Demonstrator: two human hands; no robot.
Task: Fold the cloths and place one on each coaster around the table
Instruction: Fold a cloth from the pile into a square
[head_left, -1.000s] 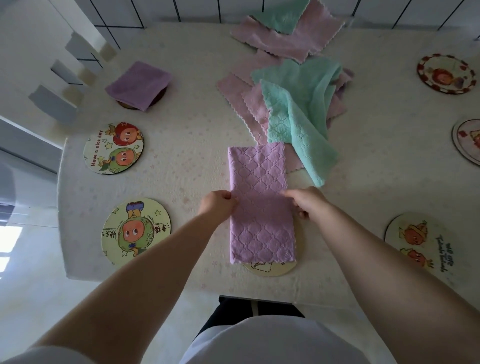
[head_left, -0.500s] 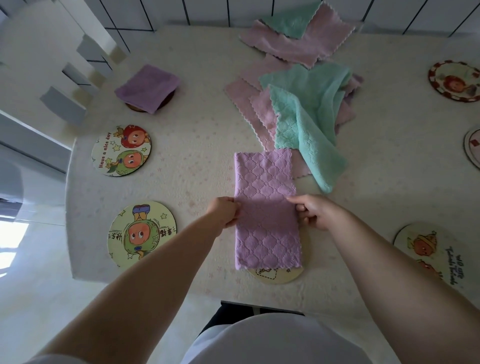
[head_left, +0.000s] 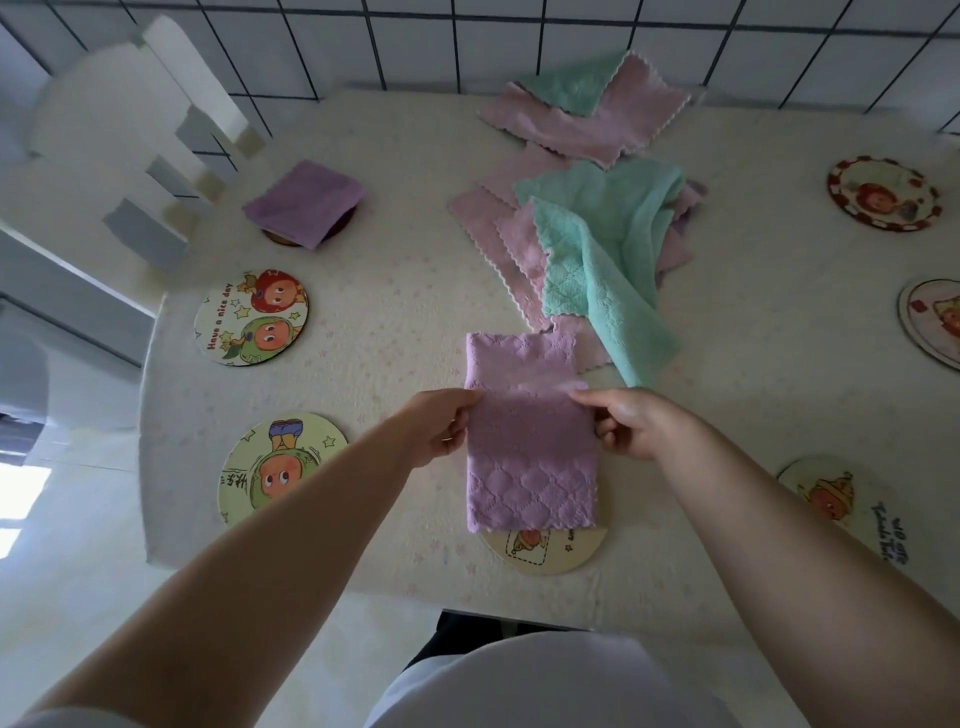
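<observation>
We pinch the purple cloth (head_left: 530, 441) with left hand (head_left: 441, 426) and right hand (head_left: 631, 423); coaster (head_left: 545, 551) below.

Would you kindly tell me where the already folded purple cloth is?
In the head view, the folded purple cloth sits far left on a mostly hidden coaster, beyond the "Have a nice day" coaster.

Bare forearms, no sleeves below the elbow. White top (head_left: 545, 686) at the bottom edge, dark garment (head_left: 467, 631) under it. Ring on left hand (head_left: 439, 428) finger.
</observation>
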